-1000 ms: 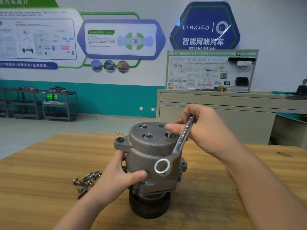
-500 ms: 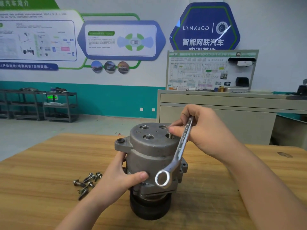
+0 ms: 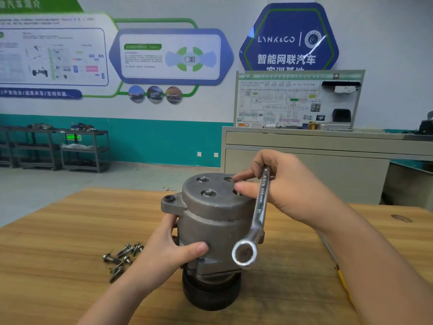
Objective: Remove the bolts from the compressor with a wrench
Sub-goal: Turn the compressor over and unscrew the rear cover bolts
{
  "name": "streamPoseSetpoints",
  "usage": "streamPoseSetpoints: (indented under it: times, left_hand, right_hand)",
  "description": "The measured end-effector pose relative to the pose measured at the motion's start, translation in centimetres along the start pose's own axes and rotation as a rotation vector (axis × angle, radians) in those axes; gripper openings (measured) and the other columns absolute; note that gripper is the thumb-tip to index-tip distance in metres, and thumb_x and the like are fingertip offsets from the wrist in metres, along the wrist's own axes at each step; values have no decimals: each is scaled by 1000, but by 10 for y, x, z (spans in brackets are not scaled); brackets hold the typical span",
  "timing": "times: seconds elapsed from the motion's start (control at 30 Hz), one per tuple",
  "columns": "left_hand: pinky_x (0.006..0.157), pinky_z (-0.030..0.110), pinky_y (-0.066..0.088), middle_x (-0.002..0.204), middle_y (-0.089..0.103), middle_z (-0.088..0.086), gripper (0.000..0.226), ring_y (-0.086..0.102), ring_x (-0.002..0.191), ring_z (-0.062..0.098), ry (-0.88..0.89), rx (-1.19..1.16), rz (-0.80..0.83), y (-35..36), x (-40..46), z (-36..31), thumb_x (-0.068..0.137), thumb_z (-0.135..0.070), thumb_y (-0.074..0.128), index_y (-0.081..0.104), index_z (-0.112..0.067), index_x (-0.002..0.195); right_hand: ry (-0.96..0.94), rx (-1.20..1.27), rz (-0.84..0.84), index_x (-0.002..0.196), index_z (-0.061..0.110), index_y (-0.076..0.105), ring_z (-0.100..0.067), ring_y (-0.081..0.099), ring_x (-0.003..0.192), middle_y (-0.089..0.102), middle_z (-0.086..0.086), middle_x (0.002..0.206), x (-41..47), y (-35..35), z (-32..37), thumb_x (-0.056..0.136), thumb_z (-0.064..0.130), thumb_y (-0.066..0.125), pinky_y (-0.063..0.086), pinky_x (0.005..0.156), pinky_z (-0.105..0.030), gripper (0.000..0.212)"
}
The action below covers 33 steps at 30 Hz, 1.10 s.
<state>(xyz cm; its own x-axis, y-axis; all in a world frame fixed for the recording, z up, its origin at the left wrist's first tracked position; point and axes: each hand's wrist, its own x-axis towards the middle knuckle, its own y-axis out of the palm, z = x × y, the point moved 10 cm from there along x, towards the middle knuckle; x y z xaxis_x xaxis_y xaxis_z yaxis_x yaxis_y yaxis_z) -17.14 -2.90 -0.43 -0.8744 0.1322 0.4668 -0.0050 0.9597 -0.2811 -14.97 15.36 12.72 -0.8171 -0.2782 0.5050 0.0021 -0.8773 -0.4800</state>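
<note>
A grey metal compressor (image 3: 210, 221) stands upright on its black pulley at the middle of the wooden table (image 3: 70, 231). My left hand (image 3: 168, 249) grips its left side, thumb across the front. My right hand (image 3: 285, 191) holds a silver wrench (image 3: 256, 216) by its upper end, and thumb and forefinger pinch something small at a bolt hole on the compressor's top right. The wrench hangs down over the housing, ring end free in front of it. Two bolts (image 3: 208, 193) sit in the top face's left holes.
Several loose bolts (image 3: 121, 256) lie on the table left of the compressor. Beyond the table's far edge stand a grey cabinet (image 3: 328, 156) with a display board and dark shelving racks (image 3: 58, 148) against the teal wall.
My right hand's thumb and forefinger have shifted slightly at the top right bolt hole, and the wrench's ring end has swung a little. The left hand and compressor stay put.
</note>
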Motion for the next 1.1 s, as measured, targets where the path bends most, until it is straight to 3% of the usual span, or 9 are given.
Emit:
streamPoseSetpoints:
  times: [0.1,0.17,0.3,0.47,0.63,0.8,0.9,1.0,1.1]
  left_hand:
    - [71,-5,40,111,53,-49,73,48,103,-27,-1,12,2,1,1,0,64,-43,84,42,-46,124]
    - [72,-3,42,112,55,-46,76,50,104,-24,-7,-3,4,1,0,-1,61,-53,84,43,-44,125]
    - [71,2,46,110,56,-45,97,53,105,-20,-18,-5,0,-1,-2,-4,39,-80,77,43,-44,122]
    - [72,3,48,111,55,-45,89,52,105,-20,-17,-5,22,1,-1,-5,44,-71,80,43,-44,121]
    - [77,7,49,114,60,-35,106,57,109,-10,-4,-40,35,2,-1,-6,36,-83,77,44,-39,127]
    - [84,8,47,121,60,-32,113,56,115,-7,50,-59,34,3,-2,-15,36,-89,72,43,-35,131]
    - [84,7,46,121,59,-33,114,55,116,-7,60,-68,33,4,-2,-17,35,-89,71,42,-35,131]
    - [83,7,46,122,58,-34,110,55,116,-8,57,-43,34,2,-2,-11,38,-91,68,41,-40,131]
    - [81,15,51,125,59,-28,106,57,116,-1,9,-73,-28,-4,-3,-4,46,-102,46,42,-45,135]
  right_hand:
    - [-12,-128,-112,70,20,49,-9,65,68,71,4,75,1,-6,-1,67,29,86,55,65,-33,38]
    - [-33,-154,-120,70,21,49,-8,64,65,70,6,74,2,-6,0,71,24,84,55,64,-31,35]
    - [-30,3,54,71,21,47,-5,71,80,74,7,85,3,3,-2,79,1,71,52,59,-16,32]
    - [-45,-56,-60,71,20,47,-3,68,67,72,10,78,3,-7,-2,68,22,85,55,60,-22,38]
    - [-69,-24,-28,69,20,48,-3,68,68,71,12,73,4,-7,-4,71,14,83,50,56,-14,36]
    - [-83,-25,-4,71,20,42,-3,65,68,71,3,82,5,-4,-6,78,8,76,49,68,-24,37]
    - [-82,2,59,74,19,42,0,66,71,73,3,89,5,2,-4,82,6,72,49,65,-18,34]
    - [-68,82,30,75,20,43,1,64,61,74,6,86,3,1,1,70,26,82,48,57,-12,39]
    - [-46,-62,-88,71,24,45,5,56,55,70,10,79,3,-5,-1,52,47,83,46,54,-17,48]
